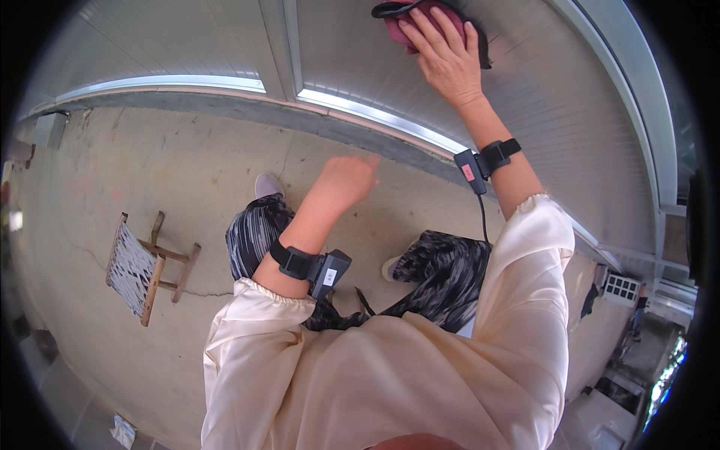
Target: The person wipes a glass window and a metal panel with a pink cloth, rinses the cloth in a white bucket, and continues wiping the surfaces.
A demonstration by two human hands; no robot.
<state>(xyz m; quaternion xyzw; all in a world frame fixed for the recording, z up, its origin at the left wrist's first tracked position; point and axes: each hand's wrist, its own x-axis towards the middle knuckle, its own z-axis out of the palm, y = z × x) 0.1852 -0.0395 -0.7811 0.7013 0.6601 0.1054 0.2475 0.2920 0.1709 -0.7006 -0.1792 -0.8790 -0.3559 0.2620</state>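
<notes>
My right hand (448,59) lies flat, fingers spread, over a folded dark red cloth (398,32) with black edging. It holds the cloth against a grey ribbed panel (349,62) set in a metal frame. Lower down and to the left, my left hand (347,179) hangs in the air above the concrete floor, apart from the panel. That hand is blurred, its fingers curl downward and the palm is hidden. Nothing shows in it. A black strap with a small device sits on each forearm, and a cable (482,216) runs down from the right one.
A small wooden folding stool (135,264) with a woven seat stands on the floor (185,152) to my left. A low concrete sill (225,104) runs along the panel's foot. At far right are a white grid-fronted box (621,288) and other blurred items.
</notes>
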